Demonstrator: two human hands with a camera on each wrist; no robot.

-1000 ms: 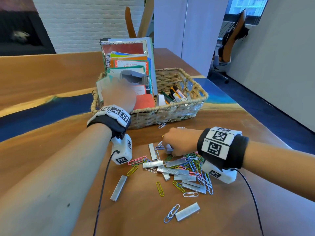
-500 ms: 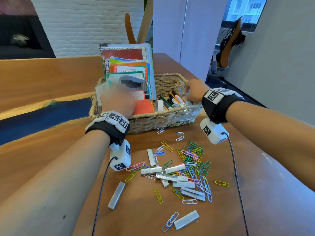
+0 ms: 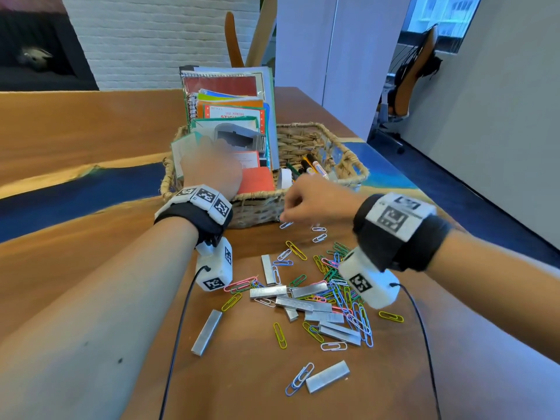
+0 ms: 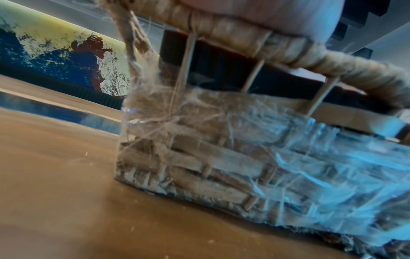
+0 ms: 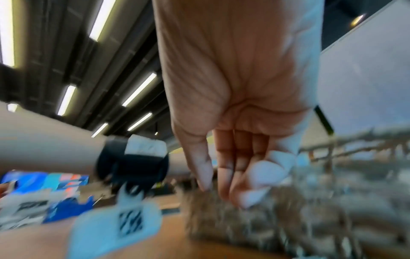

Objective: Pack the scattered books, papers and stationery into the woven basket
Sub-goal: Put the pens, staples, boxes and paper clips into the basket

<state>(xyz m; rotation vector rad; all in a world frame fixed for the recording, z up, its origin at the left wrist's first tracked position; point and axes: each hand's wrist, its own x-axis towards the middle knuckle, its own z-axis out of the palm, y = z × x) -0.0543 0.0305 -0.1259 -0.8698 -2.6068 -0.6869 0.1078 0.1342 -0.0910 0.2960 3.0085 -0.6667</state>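
Note:
The woven basket [image 3: 342, 140] stands mid-table with upright notebooks and booklets [image 3: 230, 95], markers [image 3: 312, 166] and a tape roll [image 3: 284, 178] inside. My left hand [image 3: 212, 174] lies over its front-left rim; the left wrist view shows the palm [image 4: 266, 14] on the rim above the basket wall [image 4: 221, 157], with the fingers hidden. My right hand [image 3: 286, 215] hangs just before the basket's front wall, fingers pointing down over a white paper clip [image 3: 286, 224]. In the blurred right wrist view the fingers [image 5: 226, 175] hang fairly straight and hold nothing. Coloured paper clips [image 3: 333, 286] and staple strips [image 3: 309, 291] lie scattered nearer me.
A blue resin band [image 3: 75, 192] crosses the wooden table. The table's right edge [image 3: 472, 225] drops to the floor. An office chair [image 3: 415, 74] stands far right, wooden chair backs [image 3: 242, 40] behind the basket. Cables [image 3: 178, 328] trail from both wrist cameras.
My right hand rose from the clip pile to the basket's right rim, then came back down in front of the basket. My left hand stayed on the rim.

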